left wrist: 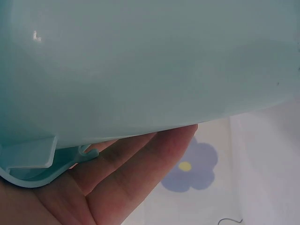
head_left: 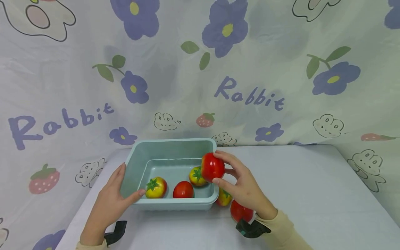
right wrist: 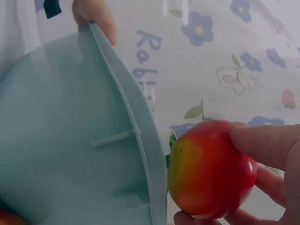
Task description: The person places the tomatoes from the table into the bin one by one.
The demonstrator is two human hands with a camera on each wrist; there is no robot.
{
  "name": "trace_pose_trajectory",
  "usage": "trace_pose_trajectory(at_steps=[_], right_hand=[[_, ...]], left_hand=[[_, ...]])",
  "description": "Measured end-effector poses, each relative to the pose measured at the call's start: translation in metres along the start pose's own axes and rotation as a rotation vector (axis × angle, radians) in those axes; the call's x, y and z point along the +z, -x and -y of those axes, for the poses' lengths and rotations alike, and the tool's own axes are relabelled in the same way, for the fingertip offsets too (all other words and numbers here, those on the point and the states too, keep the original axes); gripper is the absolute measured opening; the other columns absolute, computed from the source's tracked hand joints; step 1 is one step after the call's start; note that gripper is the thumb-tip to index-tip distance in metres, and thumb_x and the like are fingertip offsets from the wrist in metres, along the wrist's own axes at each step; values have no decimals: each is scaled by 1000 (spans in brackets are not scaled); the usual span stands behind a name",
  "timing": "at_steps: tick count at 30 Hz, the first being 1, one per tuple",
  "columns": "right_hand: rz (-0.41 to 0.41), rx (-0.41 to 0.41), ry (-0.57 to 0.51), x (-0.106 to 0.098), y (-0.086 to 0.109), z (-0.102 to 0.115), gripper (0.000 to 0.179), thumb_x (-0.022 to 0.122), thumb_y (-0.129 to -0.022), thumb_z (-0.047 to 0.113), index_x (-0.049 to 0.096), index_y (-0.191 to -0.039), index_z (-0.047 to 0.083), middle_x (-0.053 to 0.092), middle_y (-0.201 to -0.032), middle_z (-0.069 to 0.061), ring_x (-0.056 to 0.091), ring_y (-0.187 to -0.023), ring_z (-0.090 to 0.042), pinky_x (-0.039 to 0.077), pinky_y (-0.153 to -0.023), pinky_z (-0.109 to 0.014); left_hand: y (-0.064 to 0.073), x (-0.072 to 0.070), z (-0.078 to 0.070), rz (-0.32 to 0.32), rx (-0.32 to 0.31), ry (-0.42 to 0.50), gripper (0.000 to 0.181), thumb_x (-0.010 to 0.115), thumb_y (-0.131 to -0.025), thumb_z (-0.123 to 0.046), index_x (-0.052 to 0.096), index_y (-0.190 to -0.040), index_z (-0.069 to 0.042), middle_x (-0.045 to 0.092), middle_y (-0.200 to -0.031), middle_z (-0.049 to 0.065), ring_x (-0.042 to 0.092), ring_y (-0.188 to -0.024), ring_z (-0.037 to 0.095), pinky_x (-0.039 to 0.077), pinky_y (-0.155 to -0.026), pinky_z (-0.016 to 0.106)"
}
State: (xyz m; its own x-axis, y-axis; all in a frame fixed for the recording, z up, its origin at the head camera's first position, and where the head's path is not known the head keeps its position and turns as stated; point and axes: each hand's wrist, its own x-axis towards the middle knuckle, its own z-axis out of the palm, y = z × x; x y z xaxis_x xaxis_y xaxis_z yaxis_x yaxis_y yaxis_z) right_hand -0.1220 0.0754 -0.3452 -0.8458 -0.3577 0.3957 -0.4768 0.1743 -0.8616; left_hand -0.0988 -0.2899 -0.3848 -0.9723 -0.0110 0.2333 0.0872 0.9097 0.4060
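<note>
My right hand (head_left: pixel 247 189) pinches a red tomato (head_left: pixel 213 167) between thumb and fingers, over the right rim of a pale blue-green plastic bin (head_left: pixel 175 201). The right wrist view shows the green leaves and yellowish end of this tomato (right wrist: pixel 211 168) turned toward the bin. At the bin's left front corner, my left hand (head_left: pixel 109 203) grips it, thumb over the rim and fingers along the outer wall (left wrist: pixel 140 70). Inside lie a yellow-red tomato (head_left: pixel 158 187), a red one (head_left: pixel 183 190) and another yellowish tomato (head_left: pixel 196 176), partly covered by the held one.
Outside the bin's right front corner, a yellow-red tomato (head_left: pixel 224 198) and a red tomato (head_left: pixel 241 211) lie on the white tabletop (head_left: pixel 312 198), partly hidden by my right hand and wrist. A printed cloth (head_left: pixel 175 86) with flowers and rabbits hangs behind the table.
</note>
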Motion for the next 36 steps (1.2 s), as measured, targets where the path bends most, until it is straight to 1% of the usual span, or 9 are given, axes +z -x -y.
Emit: trace_pose_trajectory(at_steps=[4,8,14,19,22,25,29,32,36], right_hand=[[7,-9,4,4,1,1,57,70,-81,6,47,-133,9,44,-138,-4,46,-121,-19,49,-89,-32],[16,-1,6,8,1,1,57,71,-79,6,48,-131,10,44,-137,-2,45,-122,-18,49,-89,-31],[36,7,2,11,2,0,56,72,-79,7,49,-130,11,44,-138,-3,43,-123,-18,48,-91,-33],[49,-7,-9,14,2,0,56,72,-79,7,49,-130,10,43,-138,-3,43,-124,-18,47,-93,-35],[61,-8,-9,15,2,-1,55,72,-79,8,50,-129,9,43,-139,-1,44,-124,-18,46,-93,-34],[70,2,1,17,3,-1,54,72,-79,9,50,-129,10,43,-139,-3,46,-121,-17,46,-93,-33],[65,0,9,18,3,-2,55,73,-79,10,50,-129,10,44,-139,-6,49,-117,-15,48,-92,-34],[58,-8,13,20,3,-3,60,74,-78,9,47,-132,8,46,-137,-4,51,-115,-16,48,-92,-37],[56,21,33,22,4,-4,66,75,-77,10,44,-135,13,47,-135,3,51,-116,-17,45,-96,-40]], left_hand=[[0,0,-1,-5,2,-1,102,66,-78,-54,12,-148,-1,20,-150,22,36,-122,50,34,-85,71],[0,0,-1,-7,-4,-5,103,66,-77,-55,12,-148,-1,20,-150,22,37,-122,50,34,-85,71],[0,1,-1,-11,-7,-9,103,66,-77,-55,13,-147,-1,20,-150,23,37,-121,51,34,-85,71],[0,1,-2,-17,-7,-10,103,66,-77,-55,14,-147,-1,20,-150,23,36,-121,51,34,-85,71],[0,1,-2,-15,-10,-9,103,66,-77,-55,13,-147,-1,20,-150,22,36,-122,50,34,-85,71],[0,1,-2,-17,-8,-8,102,66,-77,-54,14,-147,-1,20,-150,22,36,-122,50,34,-85,71],[0,0,-3,-18,-5,-10,102,66,-77,-54,14,-147,0,20,-150,23,35,-123,50,34,-85,71],[0,0,-3,-15,-2,-8,102,66,-78,-54,14,-147,0,20,-150,23,35,-123,51,34,-85,71],[0,0,-3,-11,-2,-1,102,66,-78,-53,13,-147,0,20,-150,23,35,-123,51,34,-85,71]])
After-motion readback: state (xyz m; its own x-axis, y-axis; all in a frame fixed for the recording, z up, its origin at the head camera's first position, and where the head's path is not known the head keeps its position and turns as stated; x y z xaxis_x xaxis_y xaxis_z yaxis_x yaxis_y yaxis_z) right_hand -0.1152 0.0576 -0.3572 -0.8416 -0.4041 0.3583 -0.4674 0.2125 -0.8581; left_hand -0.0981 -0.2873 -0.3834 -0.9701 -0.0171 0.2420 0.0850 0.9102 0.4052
